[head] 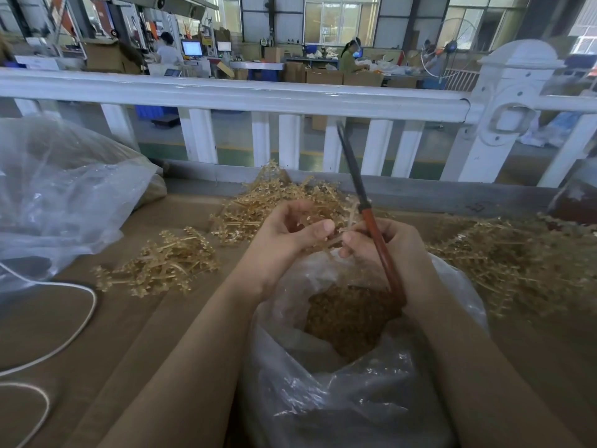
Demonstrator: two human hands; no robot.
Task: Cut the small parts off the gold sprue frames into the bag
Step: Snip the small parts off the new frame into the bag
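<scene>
Your left hand (290, 231) pinches a gold sprue frame (336, 242) directly above the open plastic bag (323, 392), which already holds a heap of cut parts (349, 318). Your right hand (387, 250) grips a red-handled cutting tool (371, 227), its dark tip pointing up and away from the frame. You seem to be between cuts. Next, bring the blade down to a part. More frames (164, 266) wait on the desk (106, 334).
</scene>
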